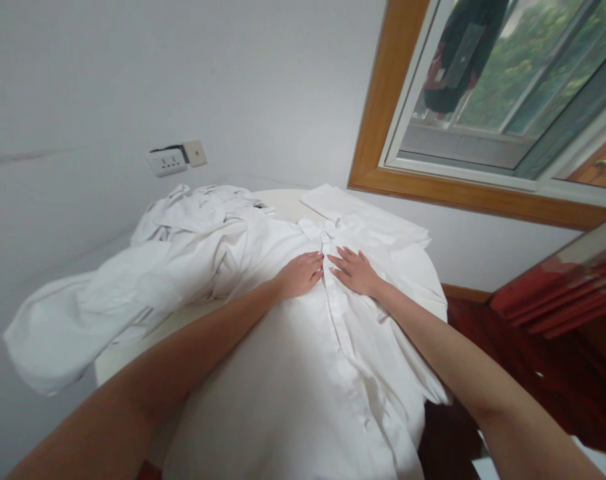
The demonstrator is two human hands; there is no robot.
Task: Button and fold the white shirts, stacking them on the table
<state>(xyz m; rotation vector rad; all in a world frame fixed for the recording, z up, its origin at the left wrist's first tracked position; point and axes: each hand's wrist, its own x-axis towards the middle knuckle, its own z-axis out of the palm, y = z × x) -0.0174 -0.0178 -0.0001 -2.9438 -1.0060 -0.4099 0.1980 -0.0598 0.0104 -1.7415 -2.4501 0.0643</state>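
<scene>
A white button-up shirt [283, 367] lies front side up over a round pale table [277, 201], its collar at the far side and its lower part hanging over the near edge. My left hand [301, 273] rests on the chest just left of the button placket, fingers stretched out with the palm down. On the other side of the placket, my right hand [353, 269] lies flat with its fingers spread. Both hands touch the cloth and hold nothing. One sleeve [127, 280] reaches out past the table's left edge.
A crumpled white garment [197, 207] sits at the back left, by the wall socket [167, 162]. Folded white cloth [367, 217] lies at the back right. A wood-framed window [483, 185] is behind. Red curtain fabric [557, 293] hangs at right above the dark red floor [473, 333].
</scene>
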